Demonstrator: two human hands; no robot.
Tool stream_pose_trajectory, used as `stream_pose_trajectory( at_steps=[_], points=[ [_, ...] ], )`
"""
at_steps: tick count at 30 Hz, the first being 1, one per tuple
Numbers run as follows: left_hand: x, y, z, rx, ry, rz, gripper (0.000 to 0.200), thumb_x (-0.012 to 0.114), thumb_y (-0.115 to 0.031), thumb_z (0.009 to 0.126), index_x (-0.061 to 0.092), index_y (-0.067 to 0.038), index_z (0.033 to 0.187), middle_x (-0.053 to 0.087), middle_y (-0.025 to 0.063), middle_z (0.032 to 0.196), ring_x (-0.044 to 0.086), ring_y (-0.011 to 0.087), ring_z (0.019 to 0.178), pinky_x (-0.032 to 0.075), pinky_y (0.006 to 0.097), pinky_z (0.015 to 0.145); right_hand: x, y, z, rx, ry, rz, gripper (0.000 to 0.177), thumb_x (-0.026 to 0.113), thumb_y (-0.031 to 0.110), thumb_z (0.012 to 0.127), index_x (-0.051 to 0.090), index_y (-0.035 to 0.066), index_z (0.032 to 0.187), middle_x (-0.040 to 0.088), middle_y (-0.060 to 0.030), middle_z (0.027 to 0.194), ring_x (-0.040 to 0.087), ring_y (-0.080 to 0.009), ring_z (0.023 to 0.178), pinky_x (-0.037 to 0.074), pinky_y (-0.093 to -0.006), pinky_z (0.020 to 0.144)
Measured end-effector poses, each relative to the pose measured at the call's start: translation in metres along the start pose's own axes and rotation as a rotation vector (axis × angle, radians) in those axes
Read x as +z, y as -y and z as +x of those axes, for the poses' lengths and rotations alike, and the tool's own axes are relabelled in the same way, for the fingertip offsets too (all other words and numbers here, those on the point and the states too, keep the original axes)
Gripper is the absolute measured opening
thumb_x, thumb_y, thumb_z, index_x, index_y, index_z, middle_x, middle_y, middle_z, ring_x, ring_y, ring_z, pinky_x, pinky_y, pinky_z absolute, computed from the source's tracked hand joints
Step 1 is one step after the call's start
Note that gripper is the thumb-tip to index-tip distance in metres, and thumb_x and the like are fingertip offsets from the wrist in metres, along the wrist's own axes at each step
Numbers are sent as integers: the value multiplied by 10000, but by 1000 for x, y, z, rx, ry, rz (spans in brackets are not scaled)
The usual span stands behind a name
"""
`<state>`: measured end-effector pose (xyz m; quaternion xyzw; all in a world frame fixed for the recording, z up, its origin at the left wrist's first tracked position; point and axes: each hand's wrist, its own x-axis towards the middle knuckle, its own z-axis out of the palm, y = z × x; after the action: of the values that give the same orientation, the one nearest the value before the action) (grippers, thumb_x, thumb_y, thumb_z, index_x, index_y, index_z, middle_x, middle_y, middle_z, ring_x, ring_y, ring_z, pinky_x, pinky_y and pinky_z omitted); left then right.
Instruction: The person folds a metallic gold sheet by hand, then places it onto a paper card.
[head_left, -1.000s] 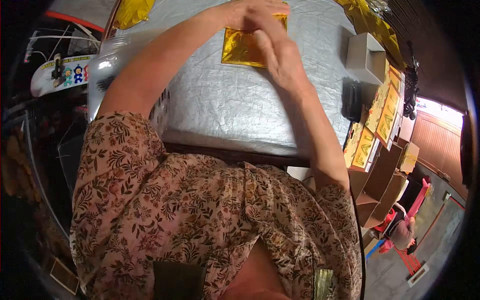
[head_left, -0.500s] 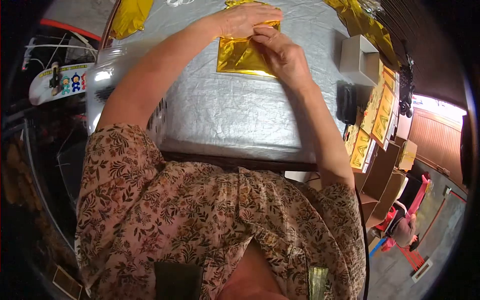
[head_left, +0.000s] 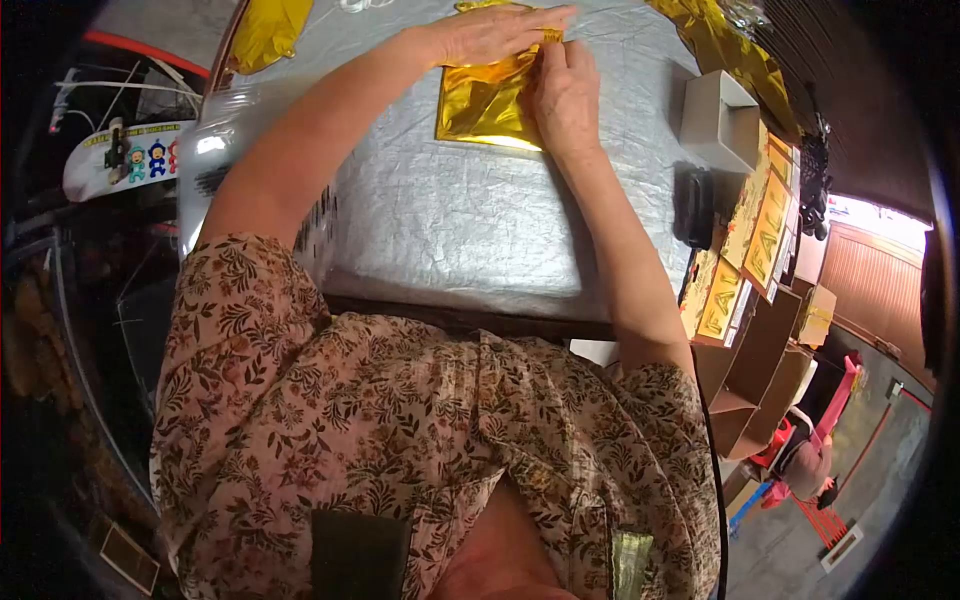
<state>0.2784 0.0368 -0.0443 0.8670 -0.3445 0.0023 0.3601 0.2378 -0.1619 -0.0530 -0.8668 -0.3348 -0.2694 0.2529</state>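
Note:
A shiny gold foil sheet [head_left: 488,105] lies on the silver-covered table [head_left: 450,220], near the far edge of the view. My left hand [head_left: 492,35] rests flat across its upper part, fingers stretched toward the right. At the foil's upper right edge, my right hand [head_left: 568,90] has its fingers bent together, pinching the foil just below my left fingertips. Part of the foil under both hands is hidden. A bit of gold material shows beyond my left hand.
Gold foil pieces lie at the far left [head_left: 268,35] and far right [head_left: 735,50]. On the right stand an open white box [head_left: 715,120], a black object [head_left: 692,207] and yellow printed packs [head_left: 765,230]. Another person [head_left: 805,465] is at the lower right.
My right hand has moved from the middle of the foil to its right edge and turned more upright. My left hand has stayed nearly in place on the foil.

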Motion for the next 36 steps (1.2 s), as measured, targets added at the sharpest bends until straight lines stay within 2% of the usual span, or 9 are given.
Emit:
stream_pose_trajectory(
  at_steps=[3,5,7,14,18,23,28,30,36],
  points=[
    [-13,-16,-4,178,-285,23,519,427,-192,1090,338,-47,1581,536,204,1488,558,376,1308,434,421,1109,1,0,-3,37,95,-46,273,673,15,748,568,22,1000,585,-196,1024,572,-397,960,486,-496,828],
    [-16,-24,-12,-10,-383,-133,431,490,-184,1072,512,-51,1481,624,183,1399,615,343,1248,464,393,1073,5,-2,-4,79,83,-47,243,651,-4,746,559,27,969,577,-198,995,570,-399,957,481,-500,820],
    [-17,-23,-36,-193,-319,51,514,522,-240,1064,436,-92,1549,493,105,1563,447,278,1453,318,420,1233,6,-2,-5,69,23,-16,196,644,-6,773,565,20,951,571,-207,943,565,-411,901,479,-507,788],
    [25,-90,-99,-199,-93,594,900,501,-661,984,327,-16,1585,315,172,1657,239,340,1554,144,541,1261,-4,4,-3,189,10,82,197,636,-29,744,550,-11,920,567,-228,948,552,-431,910,464,-520,800],
    [30,-90,-101,-222,-83,600,900,495,-668,983,333,-17,1583,316,163,1658,242,331,1554,149,535,1263,-7,-8,2,256,-4,45,173,681,20,780,593,-28,921,604,-247,935,584,-444,891,486,-533,802],
    [32,-88,-102,-236,-72,608,914,458,-699,984,311,-39,1598,286,147,1673,225,315,1559,127,531,1273,-20,-26,39,750,383,43,287,783,241,780,756,20,962,742,-249,996,714,-415,962,557,-490,867],
    [34,-86,-103,-256,-65,595,938,426,-728,980,284,-50,1613,252,136,1688,191,302,1571,104,528,1280,-2,-48,49,755,430,-47,254,807,302,756,809,98,908,772,-181,983,738,-366,955,573,-458,832],
    [34,-86,-103,-264,-67,587,944,421,-733,978,279,-53,1616,240,131,1693,179,298,1575,99,528,1282,-4,-47,53,692,472,-67,283,824,309,772,808,47,878,744,-173,775,741,-304,727,558,-401,674],
    [35,-87,-102,-273,-73,600,941,402,-737,983,273,-56,1620,219,123,1703,159,288,1581,85,526,1284,4,-33,52,591,290,-372,268,827,312,740,809,62,836,757,-163,789,756,-312,756,574,-390,691]
  ],
)
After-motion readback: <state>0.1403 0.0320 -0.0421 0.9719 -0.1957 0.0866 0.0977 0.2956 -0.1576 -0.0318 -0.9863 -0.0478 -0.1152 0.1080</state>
